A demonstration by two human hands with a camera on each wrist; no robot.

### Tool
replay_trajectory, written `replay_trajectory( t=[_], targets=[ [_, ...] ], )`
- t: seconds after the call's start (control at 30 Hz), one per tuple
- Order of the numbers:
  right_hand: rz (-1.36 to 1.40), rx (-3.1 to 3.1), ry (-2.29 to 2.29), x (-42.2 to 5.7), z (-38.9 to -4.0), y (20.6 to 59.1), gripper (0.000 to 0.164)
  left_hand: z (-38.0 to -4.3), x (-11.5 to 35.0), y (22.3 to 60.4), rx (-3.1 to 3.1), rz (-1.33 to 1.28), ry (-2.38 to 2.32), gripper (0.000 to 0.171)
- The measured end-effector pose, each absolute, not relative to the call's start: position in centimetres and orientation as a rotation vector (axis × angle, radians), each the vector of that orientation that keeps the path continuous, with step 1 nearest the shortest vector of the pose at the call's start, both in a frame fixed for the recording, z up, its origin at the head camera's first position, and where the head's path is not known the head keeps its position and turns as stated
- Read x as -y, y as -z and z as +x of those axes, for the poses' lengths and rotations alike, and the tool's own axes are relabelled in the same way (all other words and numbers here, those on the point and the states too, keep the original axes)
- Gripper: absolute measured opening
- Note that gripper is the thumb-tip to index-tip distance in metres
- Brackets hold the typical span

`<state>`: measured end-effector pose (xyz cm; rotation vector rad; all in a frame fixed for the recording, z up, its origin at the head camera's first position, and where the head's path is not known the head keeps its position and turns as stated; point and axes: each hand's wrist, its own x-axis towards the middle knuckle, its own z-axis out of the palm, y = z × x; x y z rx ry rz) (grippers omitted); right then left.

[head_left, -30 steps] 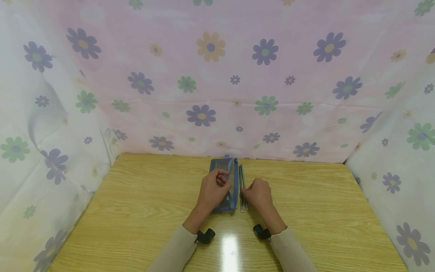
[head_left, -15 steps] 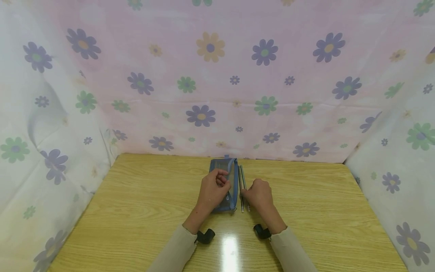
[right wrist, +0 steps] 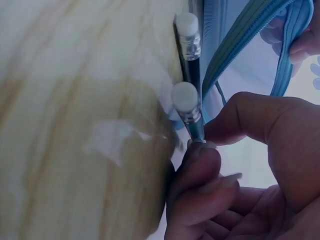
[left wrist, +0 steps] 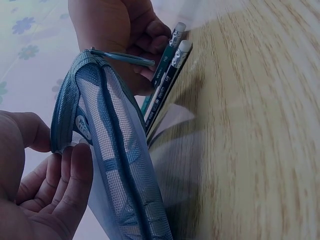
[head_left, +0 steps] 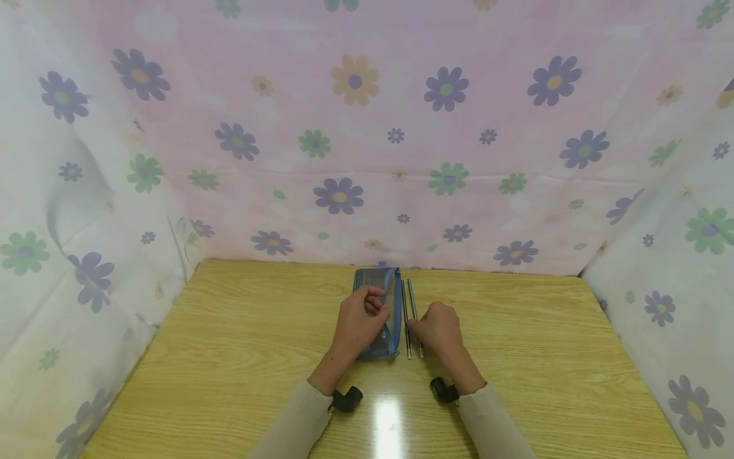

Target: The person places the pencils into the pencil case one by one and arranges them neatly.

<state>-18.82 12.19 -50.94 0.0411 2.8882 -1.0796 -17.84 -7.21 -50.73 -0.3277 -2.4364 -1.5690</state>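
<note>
A blue mesh zip pouch (head_left: 397, 299) lies on the table with its zipped side open. My left hand (head_left: 357, 324) pinches the zipper edge between thumb and fingers, lifting it in the left wrist view. Just right of the pouch are two pencils with white erasers toward me. My right hand (head_left: 440, 326) pinches the green pencil (left wrist: 165, 64) near its eraser end, thumb against fingertip in the right wrist view. Beside it, the black pencil (left wrist: 164, 90) lies between the green one and the pouch.
A wood-grain table (head_left: 258, 344) carries everything, with flower-print cloth (head_left: 367, 146) hanging at the back and both sides. The pouch's far end sits near the back edge. Black camera mounts (head_left: 347, 399) are strapped at both wrists.
The green pencil has shifted slightly right under my right fingers, widening the gap to the black pencil. My left hand has stayed in place on the pouch.
</note>
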Motion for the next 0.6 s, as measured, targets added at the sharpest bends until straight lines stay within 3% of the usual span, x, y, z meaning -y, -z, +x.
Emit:
replay_trajectory(
  t=[0.6],
  targets=[
    [-0.009, -2.826, 1.165, -12.52, -18.68, 49.93, 0.051, -17.74, 7.14, 50.67, 2.423, -0.350, 1.573, 0.024]
  ],
)
